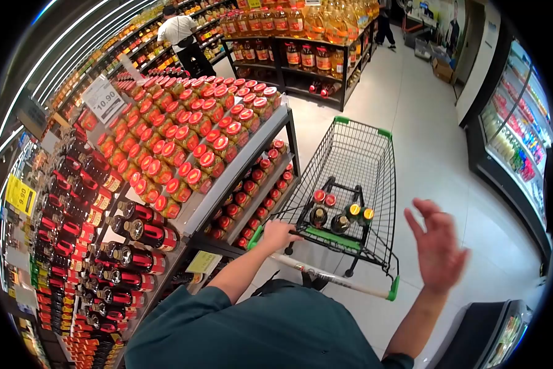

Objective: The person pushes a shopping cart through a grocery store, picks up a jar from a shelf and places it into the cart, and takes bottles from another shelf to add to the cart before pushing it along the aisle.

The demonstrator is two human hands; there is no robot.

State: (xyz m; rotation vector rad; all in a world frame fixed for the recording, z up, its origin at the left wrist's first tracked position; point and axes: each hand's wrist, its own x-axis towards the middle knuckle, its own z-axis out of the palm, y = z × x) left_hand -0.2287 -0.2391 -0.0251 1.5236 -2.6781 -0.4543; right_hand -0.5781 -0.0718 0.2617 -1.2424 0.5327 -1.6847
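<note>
My left hand (279, 235) is closed on the rear rim of a shopping cart (392, 184), close to the left end of its push bar (326, 274). To the right of the cart, my right hand (436, 249) is raised in the air with its fingers apart, holding nothing and slightly blurred. Inside the wire basket, near the push bar, stand two red-lidded containers (325, 197), two dark bottles (329, 219) and two yellow-capped bottles (360, 212).
Left of the cart, a tiered shelf holds red-lidded jars (190, 126) and dark red-labelled bottles (147, 234), with a 10.90 price sign (103, 98). Ahead stands an oil-bottle display (313, 55). A person (181, 40) is at the back shelves. A glass-fronted fridge (513, 123) lines the right.
</note>
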